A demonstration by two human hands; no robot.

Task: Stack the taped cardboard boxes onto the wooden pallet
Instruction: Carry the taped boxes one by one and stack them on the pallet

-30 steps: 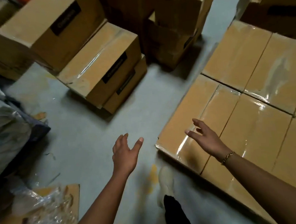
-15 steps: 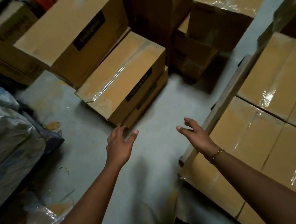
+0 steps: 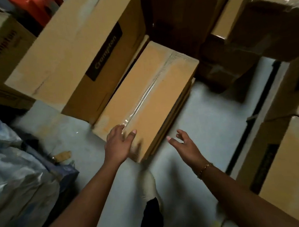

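A flat taped cardboard box (image 3: pixel 149 99) lies in the middle of the floor on top of another like it, a clear tape strip running along its lid. My left hand (image 3: pixel 120 144) rests on its near left corner, fingers spread over the top edge. My right hand (image 3: pixel 186 144) hovers open just off the box's near right side, over the floor and apart from it. Taped boxes stacked at the right edge (image 3: pixel 290 165) are partly in view. The pallet under them is hidden.
A large Crompton carton (image 3: pixel 73 53) leans against the left side of the flat box. More cartons (image 3: pixel 245 27) crowd behind and to the right. Plastic-wrapped bundles (image 3: pixel 13 176) fill the left. My white shoe (image 3: pixel 148 186) stands on the grey floor (image 3: pixel 207 120).
I have stepped toward the loose boxes, so they loom larger. My left hand went from the air onto the flat box's near corner; my right hand moved away from the stacked boxes toward it.
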